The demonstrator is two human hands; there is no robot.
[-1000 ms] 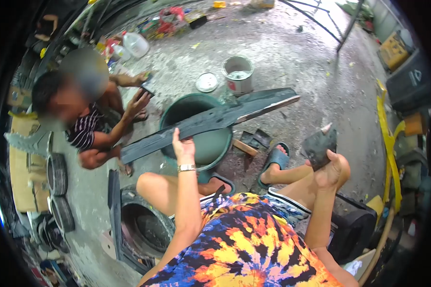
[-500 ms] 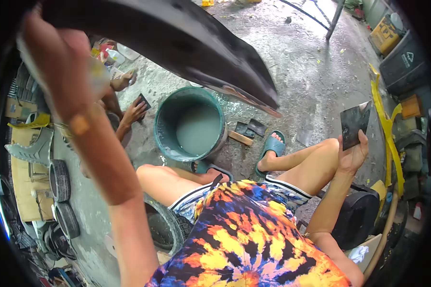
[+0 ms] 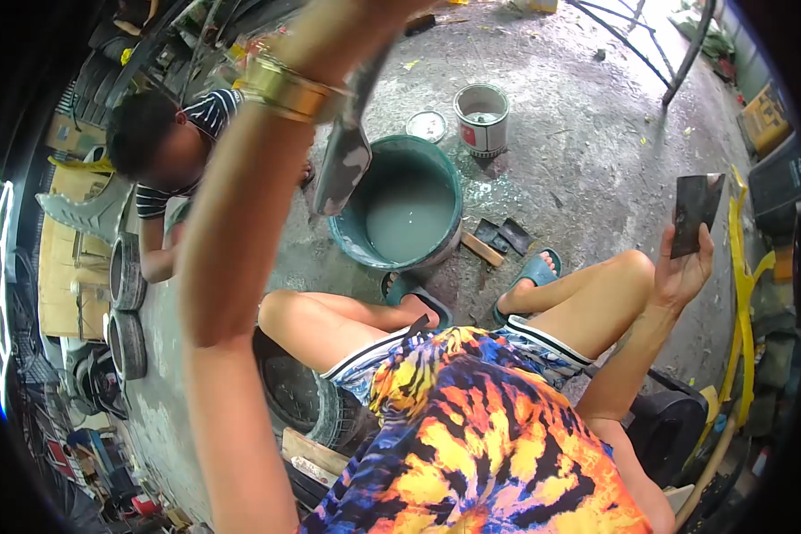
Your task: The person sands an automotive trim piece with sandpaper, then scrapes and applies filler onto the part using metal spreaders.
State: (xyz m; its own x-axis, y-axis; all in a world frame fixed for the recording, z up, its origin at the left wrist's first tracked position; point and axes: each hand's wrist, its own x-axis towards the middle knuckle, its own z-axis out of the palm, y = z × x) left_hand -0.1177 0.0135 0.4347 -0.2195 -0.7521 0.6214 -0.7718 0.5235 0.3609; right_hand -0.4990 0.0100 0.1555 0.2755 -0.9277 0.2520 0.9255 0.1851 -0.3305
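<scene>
My left arm is raised across the view, and my left hand is partly cut off by the top edge, its fingers out of sight. From it hangs a long dark curved panel, now nearly edge-on, with pale patches near its lower end. That end is over the left rim of a green bucket of cloudy grey water. On the right, my right hand is lifted beside my knee and pinches a dark sheet of sandpaper between thumb and fingers.
Small dark sheets and a wooden block lie by my sandal. Behind the bucket stand a paint can and a round lid. Another person crouches at left. Tyres and yellow strips flank the floor.
The panel has swung from spanning the top to hanging nearly edge-on by the bucket. My left hand has moved right and up; the can and the co-worker's head have come into view.
</scene>
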